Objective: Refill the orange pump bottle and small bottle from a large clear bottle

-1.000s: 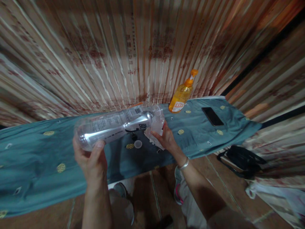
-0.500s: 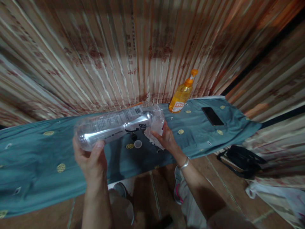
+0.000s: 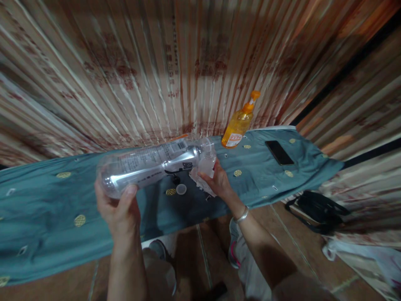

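A large clear plastic bottle (image 3: 150,163) with a silver printed label lies nearly level across the view, held above the cloth. My left hand (image 3: 120,209) grips its base end at the left, thumb on the near side. At the other end, my right hand (image 3: 216,179) pinches a crumpled whitish tissue (image 3: 205,171) against the bottle's open-looking neck (image 3: 206,146). Below the bottle, a small whitish cap (image 3: 181,189) rests on the cloth. Close by is a small dark object (image 3: 176,179), partly hidden, whose kind I cannot make out.
A teal patterned cloth (image 3: 62,209) covers the long narrow table. Toward the back stands an orange pump bottle (image 3: 236,127), with a black phone (image 3: 278,152) to its right. A pleated curtain (image 3: 140,75) hangs behind. On the floor at right sits a black bag (image 3: 322,209).
Almost nothing differs. Both hands keep the bottle and tissue in nearly the same place, with only a very slight shift of the left hand.
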The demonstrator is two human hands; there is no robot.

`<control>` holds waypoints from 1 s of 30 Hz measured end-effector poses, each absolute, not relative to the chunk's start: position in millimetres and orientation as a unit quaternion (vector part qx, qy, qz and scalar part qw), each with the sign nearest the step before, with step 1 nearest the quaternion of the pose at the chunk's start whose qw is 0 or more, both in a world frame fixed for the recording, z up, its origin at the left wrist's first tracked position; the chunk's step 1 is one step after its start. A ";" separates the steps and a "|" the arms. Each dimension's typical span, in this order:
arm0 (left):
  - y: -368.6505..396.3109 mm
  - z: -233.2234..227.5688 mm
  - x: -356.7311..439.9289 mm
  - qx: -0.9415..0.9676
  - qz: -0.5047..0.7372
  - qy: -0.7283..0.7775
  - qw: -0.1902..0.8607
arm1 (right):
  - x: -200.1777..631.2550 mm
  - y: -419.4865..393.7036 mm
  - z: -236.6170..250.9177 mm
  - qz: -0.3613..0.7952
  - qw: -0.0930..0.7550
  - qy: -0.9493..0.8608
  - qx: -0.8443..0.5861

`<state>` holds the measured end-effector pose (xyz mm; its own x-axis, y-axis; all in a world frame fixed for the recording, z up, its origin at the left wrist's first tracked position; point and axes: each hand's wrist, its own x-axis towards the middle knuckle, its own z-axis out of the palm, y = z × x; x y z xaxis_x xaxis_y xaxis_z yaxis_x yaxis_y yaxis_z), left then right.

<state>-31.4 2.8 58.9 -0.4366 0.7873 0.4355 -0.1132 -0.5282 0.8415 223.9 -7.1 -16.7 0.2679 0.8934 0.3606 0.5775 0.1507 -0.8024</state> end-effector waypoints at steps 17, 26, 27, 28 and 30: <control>2.0 58.9 -31.5 0.428 0.761 0.382 0.304 | 223.4 -8.4 -11.4 0.180 0.492 -0.580 -0.623; 4.4 52.3 -36.4 0.463 0.751 0.378 0.282 | 223.1 -8.4 -11.4 0.186 0.498 -0.577 -0.620; 4.5 52.0 -36.6 0.464 0.751 0.379 0.278 | 223.2 -8.2 -11.6 0.188 0.498 -0.577 -0.620; 4.6 52.1 -36.5 0.461 0.753 0.377 0.279 | 223.4 -8.1 -11.8 0.189 0.499 -0.576 -0.620; 4.6 52.9 -35.9 0.450 0.760 0.369 0.289 | 223.9 -7.8 -12.5 0.193 0.502 -0.575 -0.617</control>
